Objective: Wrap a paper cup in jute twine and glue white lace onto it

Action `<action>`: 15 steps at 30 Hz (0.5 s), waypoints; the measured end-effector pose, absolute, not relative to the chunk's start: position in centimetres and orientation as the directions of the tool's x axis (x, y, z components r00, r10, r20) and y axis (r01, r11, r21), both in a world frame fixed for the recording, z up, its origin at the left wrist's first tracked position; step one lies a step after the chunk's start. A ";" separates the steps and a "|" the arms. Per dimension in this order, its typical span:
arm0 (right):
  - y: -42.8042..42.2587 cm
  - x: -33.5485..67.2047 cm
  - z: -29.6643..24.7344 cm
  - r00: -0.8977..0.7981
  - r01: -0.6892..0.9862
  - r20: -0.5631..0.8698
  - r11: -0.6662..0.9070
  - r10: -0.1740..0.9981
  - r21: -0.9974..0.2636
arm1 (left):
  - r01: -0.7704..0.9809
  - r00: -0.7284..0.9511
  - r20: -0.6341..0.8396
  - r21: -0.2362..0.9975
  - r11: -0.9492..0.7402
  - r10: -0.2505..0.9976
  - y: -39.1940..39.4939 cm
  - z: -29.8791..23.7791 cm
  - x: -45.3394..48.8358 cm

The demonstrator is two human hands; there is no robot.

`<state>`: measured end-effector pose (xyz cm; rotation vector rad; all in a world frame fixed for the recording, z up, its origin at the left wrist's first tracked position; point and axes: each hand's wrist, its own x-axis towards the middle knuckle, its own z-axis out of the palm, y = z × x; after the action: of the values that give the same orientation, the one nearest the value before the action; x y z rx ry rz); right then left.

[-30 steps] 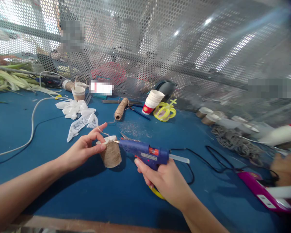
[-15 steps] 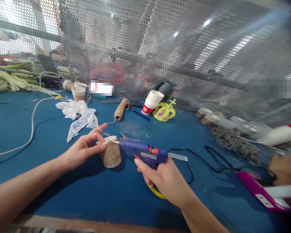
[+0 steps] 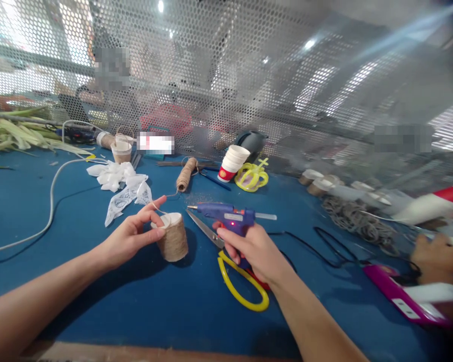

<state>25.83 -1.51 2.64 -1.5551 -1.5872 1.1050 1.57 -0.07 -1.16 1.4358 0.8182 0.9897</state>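
Observation:
My left hand pinches the rim of a paper cup wrapped in brown twine, which stands slightly tilted on the blue table. A loose strand of twine runs over the fingers toward a twine spool behind. In my right hand is a blue hot glue gun, its red light lit and a clear glue stick poking out of its back. The nozzle points left, apart from the cup. Scissors with yellow handles lie open-bladed under my right hand, partly hidden by it.
Stacked paper cups and a yellow crown-shaped piece stand at the back. Crumpled white plastic lies on the left. A purple power strip, grey cord and another person's hand are at right. A perforated metal screen closes the back.
The glue gun has moved up and away from the cup's rim, its nozzle now clear of it. More of the scissors shows. My left hand keeps its hold on the cup.

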 end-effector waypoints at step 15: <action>7.0 28.8 -0.1 0.199 0.732 -0.075 -0.199 0.977 -0.652 | 0.100 0.471 0.263 0.933 -0.347 0.842 -0.4 -0.3 0.9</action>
<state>28.85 6.99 -0.12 -1.9994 -1.5878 0.6758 0.94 -0.45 -0.30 1.7622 0.8041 0.9725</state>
